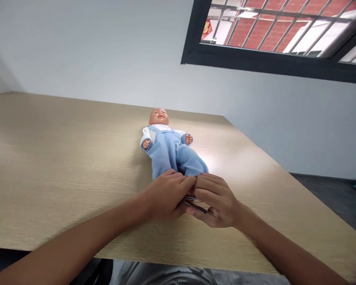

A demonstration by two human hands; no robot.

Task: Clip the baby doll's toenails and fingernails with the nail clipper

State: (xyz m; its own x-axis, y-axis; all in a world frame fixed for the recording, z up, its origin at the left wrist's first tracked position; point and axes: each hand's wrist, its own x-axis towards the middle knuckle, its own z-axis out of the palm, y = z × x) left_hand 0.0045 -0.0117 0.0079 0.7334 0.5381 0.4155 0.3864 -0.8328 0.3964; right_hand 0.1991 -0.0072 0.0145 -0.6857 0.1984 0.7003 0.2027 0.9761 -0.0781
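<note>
At the left, a pale wall point(91, 51) rises behind a light wood-grain surface point(62, 158), which spans most of the view. The person's left forearm point(106, 233) enters from the lower left and crosses the near edge.

Near the middle, a doll point(166, 146) lies on its back on the surface, head towards the far edge and legs towards the person. It wears blue fleece dungarees over a white top; its arms are spread to the sides.

The left hand point(167, 194) is at the lower ends of the doll's legs, fingers bent and drawn together. Its grip is covered by the hand itself; cannot tell what it has hold of.

Immediately right, between the hands, is a small metal nail clipper point(198, 206), partly hidden, its two bars spread apart. The right hand point(215, 200) is closed on it, fingers curled above and thumb below the lower bar. The knuckles of this hand are close against the doll's other trouser end.

At upper right, a dark-framed window point(255, 63) shows metal bars and red brickwork. At far right, dark floor point(320, 194) is visible beyond the surface.
</note>
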